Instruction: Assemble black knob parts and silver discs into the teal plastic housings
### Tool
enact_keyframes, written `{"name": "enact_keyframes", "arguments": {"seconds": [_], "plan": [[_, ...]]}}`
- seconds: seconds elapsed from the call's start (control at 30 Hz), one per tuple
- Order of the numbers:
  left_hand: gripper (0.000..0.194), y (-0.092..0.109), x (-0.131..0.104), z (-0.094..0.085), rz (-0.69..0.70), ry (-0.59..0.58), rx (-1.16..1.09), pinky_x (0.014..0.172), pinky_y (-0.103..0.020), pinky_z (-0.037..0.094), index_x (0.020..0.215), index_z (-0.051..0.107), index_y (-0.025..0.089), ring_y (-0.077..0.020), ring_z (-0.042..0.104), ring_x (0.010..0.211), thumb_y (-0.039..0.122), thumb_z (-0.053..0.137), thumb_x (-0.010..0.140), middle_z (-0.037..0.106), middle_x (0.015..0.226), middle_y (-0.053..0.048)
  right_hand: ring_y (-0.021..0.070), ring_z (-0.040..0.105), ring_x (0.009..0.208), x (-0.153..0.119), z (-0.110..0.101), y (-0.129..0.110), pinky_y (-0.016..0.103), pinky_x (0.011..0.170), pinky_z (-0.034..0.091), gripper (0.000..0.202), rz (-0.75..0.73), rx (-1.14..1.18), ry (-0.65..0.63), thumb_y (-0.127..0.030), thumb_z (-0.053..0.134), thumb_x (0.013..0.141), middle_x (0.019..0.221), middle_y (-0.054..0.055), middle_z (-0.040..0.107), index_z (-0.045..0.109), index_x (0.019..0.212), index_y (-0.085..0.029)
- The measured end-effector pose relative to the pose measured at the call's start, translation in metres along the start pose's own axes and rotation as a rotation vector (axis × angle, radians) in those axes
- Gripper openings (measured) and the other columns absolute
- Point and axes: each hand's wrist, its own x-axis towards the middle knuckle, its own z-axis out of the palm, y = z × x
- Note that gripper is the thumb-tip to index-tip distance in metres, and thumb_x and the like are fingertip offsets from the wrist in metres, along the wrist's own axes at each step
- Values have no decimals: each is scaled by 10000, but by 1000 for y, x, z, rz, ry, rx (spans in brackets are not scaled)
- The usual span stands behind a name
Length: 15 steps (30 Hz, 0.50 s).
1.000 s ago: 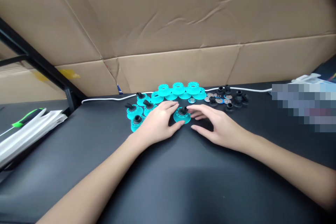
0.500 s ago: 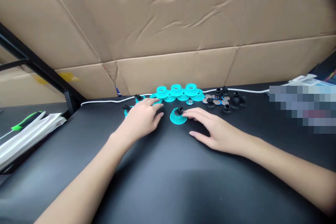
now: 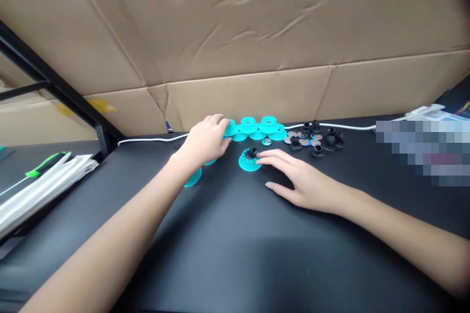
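My left hand [image 3: 207,142] reaches over the left end of a row of stacked turquoise rings [image 3: 248,125], its fingertips at the leftmost upper ring [image 3: 230,128]. Its thumb stands apart from the fingers. Partly hidden under that wrist are more turquoise pieces [image 3: 193,178]. In front of the row sits a flared turquoise base [image 3: 249,162] with a black fitting [image 3: 251,153] on top. The fingertips of my right hand [image 3: 293,176] touch or nearly touch the right side of this base, with the thumb spread below and nothing held.
Metallic discs [image 3: 303,142] and several black fittings [image 3: 329,141] lie right of the rings. A white cable [image 3: 154,140] runs along the cardboard wall [image 3: 249,78]. At the far left are white packets [image 3: 73,171] and a green-handled tool [image 3: 46,164].
My left hand has moved up and forward to the leftmost upper ring, and a turquoise piece now shows below its wrist. My right hand has stayed beside the base.
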Motion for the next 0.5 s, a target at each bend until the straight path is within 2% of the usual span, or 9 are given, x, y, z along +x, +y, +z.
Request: {"name": "enact_keyframes", "arguments": {"seconds": [0.17, 0.3, 0.4, 0.5], "plan": [[335, -1, 18, 5, -22, -30, 7, 997, -458, 601, 1269, 687, 143, -375, 644, 1291, 242, 663, 950, 634, 1443, -175, 329, 550, 1471, 0, -2, -1, 547, 1191, 523, 484, 3, -4, -12, -248, 609, 1031, 1591, 124, 548, 517, 1505, -285], [299, -3, 22, 4, -26, -10, -20, 969, -453, 613, 1198, 706, 117, -371, 682, 1213, 261, 681, 937, 654, 1389, -181, 333, 525, 1498, 0, -2, 0, 570, 1248, 462, 489, 21, 5, -24, -244, 610, 1033, 1629, 129, 530, 519, 1513, -266], [310, -4, 17, -9, -22, 44, -80, 1007, -442, 601, 1201, 696, 138, -328, 704, 1161, 297, 686, 935, 657, 1392, -161, 338, 547, 1475, -1, 1, 2, 576, 1239, 474, 523, 29, 41, 0, -253, 624, 1027, 1596, 127, 560, 494, 1532, -282], [247, 2, 6, -30, 60, 197, -364, 1033, -443, 595, 1076, 719, 177, -297, 708, 1149, 371, 717, 924, 698, 1353, -126, 319, 652, 1334, 1, 5, 3, 535, 1104, 602, 577, 80, 161, 124, -283, 651, 1016, 1527, 146, 573, 432, 1549, -282]]}}
